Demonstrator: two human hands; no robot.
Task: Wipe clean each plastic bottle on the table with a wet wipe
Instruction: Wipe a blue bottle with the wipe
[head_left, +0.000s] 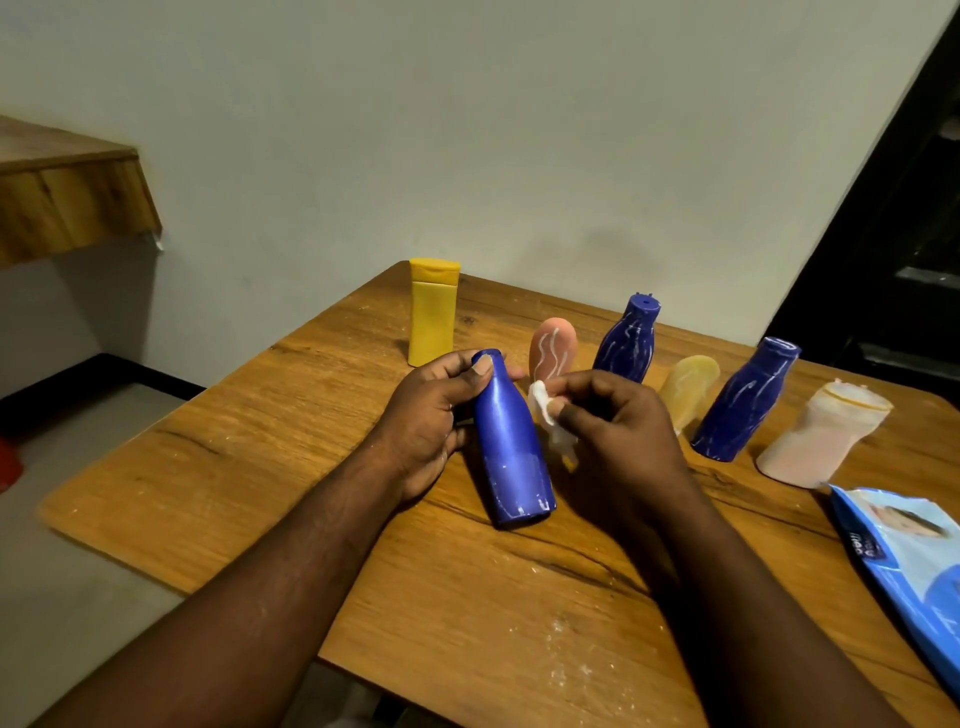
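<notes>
My left hand grips a blue plastic bottle by its neck and upper body, tilted over the wooden table; white streaks remain near its base. My right hand pinches a crumpled white wet wipe just right of the bottle. Behind stand a clean yellow bottle, a pink bottle with white streaks, a streaked blue capped bottle, a pale yellow bottle, another streaked blue bottle and a pale pink bottle.
A blue wet-wipe pack lies at the table's right edge. White specks dot the tabletop near me. A wooden shelf juts from the wall at left. A dark frame stands at right, and a red object lies on the floor.
</notes>
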